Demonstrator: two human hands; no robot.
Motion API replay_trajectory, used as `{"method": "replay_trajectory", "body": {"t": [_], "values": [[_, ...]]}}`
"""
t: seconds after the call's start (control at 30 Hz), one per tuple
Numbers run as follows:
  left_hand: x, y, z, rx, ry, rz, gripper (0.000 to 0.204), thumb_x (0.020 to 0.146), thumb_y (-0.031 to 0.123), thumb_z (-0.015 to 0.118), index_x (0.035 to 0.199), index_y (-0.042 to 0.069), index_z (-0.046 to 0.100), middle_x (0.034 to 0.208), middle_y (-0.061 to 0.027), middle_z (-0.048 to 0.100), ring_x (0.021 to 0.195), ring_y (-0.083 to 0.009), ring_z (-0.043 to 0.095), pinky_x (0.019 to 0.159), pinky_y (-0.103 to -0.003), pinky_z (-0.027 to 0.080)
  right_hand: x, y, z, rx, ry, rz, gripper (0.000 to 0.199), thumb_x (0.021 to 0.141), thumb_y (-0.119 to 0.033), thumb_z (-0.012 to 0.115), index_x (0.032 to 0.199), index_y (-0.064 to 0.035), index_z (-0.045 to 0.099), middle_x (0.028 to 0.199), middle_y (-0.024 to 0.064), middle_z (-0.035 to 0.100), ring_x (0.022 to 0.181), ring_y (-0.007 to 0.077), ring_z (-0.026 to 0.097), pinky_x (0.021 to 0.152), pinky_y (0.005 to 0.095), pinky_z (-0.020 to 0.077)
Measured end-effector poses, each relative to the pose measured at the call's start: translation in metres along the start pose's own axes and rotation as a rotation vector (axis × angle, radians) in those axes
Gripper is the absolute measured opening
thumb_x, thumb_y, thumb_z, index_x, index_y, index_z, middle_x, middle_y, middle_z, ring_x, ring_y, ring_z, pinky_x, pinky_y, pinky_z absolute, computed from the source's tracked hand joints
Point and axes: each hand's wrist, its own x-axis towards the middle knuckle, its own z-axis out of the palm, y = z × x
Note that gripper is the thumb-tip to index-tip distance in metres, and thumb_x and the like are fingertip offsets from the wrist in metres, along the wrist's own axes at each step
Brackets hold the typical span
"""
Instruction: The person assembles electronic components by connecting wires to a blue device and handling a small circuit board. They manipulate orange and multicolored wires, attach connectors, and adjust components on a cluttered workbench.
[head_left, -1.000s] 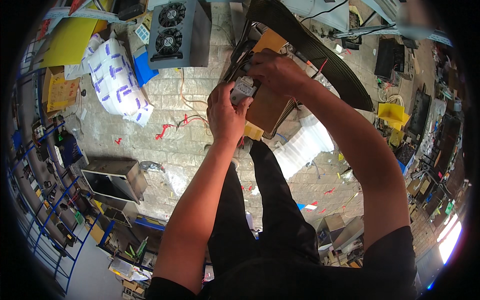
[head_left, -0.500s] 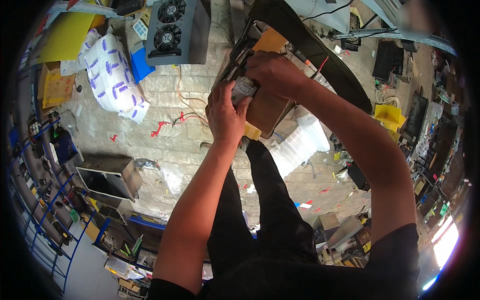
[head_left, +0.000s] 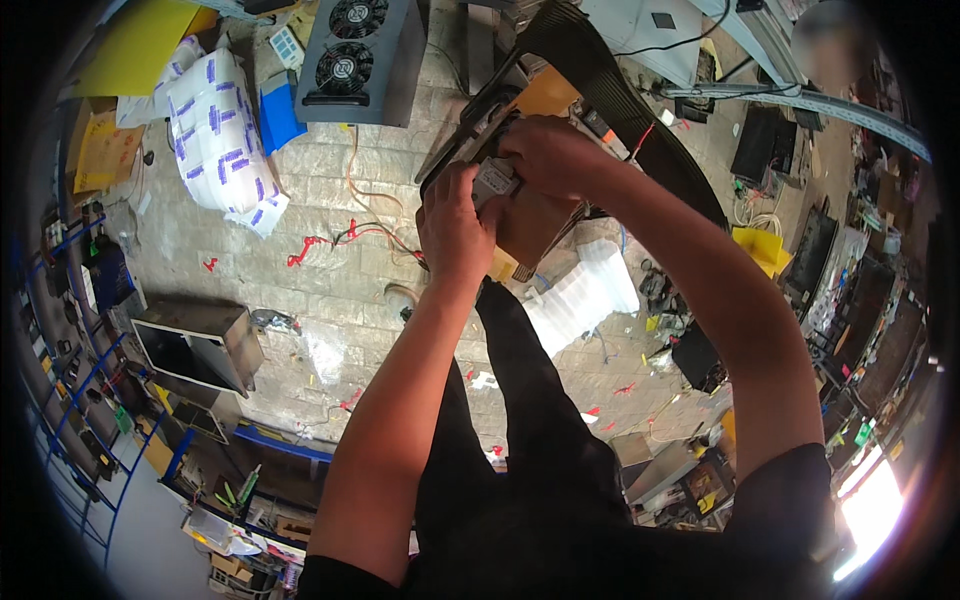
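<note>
My left hand (head_left: 455, 228) holds the block (head_left: 494, 182) between thumb and fingers; my right hand (head_left: 555, 155) is just right of it, panel (head_left: 532, 228) on its near side. Strip (head_left: 655, 112) curves around, ahead and to the right; rail (head_left: 860, 118) beyond it, far right. Ahead and left: fan box (head_left: 403, 75); then, going leftward, sheet (head_left: 282, 115), bundle (head_left: 215, 140) and carton (head_left: 108, 150). Cable (head_left: 352, 178) on the floor (head_left: 315, 185), between bundle and my left hand. Nearer me, left of my left forearm: case (head_left: 228, 335), with the rack (head_left: 122, 486) farther left. Plastic (head_left: 582, 298) on the floor, between my legs (head_left: 530, 365) and right forearm (head_left: 725, 290).
</note>
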Motion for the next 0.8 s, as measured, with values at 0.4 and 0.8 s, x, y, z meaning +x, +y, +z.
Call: {"method": "replay_trajectory", "body": {"t": [0.4,0.8], "values": [[-0.001,-0.001,-0.003,-0.028,0.005,-0.006,0.054,0.086,0.028,0.081,0.132,0.015,0.057,0.135,-0.0067,0.061,0.129,-0.0335,0.056,0.104,-0.049,0.045,0.031,-0.011,-0.043,0.110,-0.416,0.175,0.018,0.088,-0.018,0.066,0.089,-0.0028,0.074,0.082,0.0131,0.073,0.079,0.0262,0.072,0.074,0.0414,0.0548],[-0.004,-0.004,-0.004,0.007,0.014,0.008,0.053,0.089,0.028,0.079,0.133,0.013,0.055,0.138,-0.0078,0.060,0.130,-0.0347,0.055,0.103,-0.052,0.044,0.042,-0.023,-0.047,0.060,-0.504,0.157,0.018,0.086,-0.018,0.069,0.092,-0.0035,0.077,0.081,0.0148,0.075,0.077,0.0296,0.072,0.074,0.0412,0.0551]]}}
